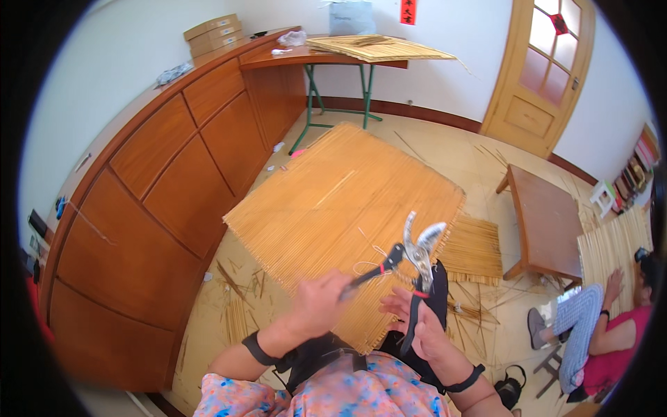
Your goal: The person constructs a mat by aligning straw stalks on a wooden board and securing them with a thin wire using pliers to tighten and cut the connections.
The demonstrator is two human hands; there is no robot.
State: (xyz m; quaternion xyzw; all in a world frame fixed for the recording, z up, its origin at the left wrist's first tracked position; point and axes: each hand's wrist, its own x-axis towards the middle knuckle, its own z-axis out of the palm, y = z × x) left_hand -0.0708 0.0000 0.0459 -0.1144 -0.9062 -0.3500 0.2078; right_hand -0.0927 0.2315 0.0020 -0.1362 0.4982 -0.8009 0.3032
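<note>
Black wristbands accompany a pink, blue-splashed shirt
</note>
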